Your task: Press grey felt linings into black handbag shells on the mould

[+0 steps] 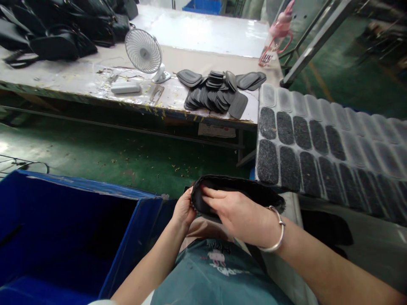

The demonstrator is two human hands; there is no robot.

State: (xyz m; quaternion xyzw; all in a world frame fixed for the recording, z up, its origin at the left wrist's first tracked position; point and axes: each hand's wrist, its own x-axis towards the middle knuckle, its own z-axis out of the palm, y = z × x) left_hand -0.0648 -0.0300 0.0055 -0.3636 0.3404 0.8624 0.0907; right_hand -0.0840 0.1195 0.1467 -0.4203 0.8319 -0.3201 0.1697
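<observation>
A black bag [254, 189] with an open top and a rough, toothed-looking edge is held in front of my apron. My left hand [185, 207] is closed around its left end, thumb and fingers pinching the edge. Inside the opening, my right hand [241, 212] reaches in with fingers stretched out, fingertips against the inner left wall. The lower fingers of that hand are partly hidden. A bangle sits on the right wrist. The bag's underside is mostly out of sight behind my hands.
A blue bin [76, 186] stands at left. Black oval pads [213, 95] are piled on the white table [203, 55] near a small fan [144, 53], a pink bottle [276, 34] and black handbags [63, 25]. At right, a rack [318, 123] has rows of rounded pads.
</observation>
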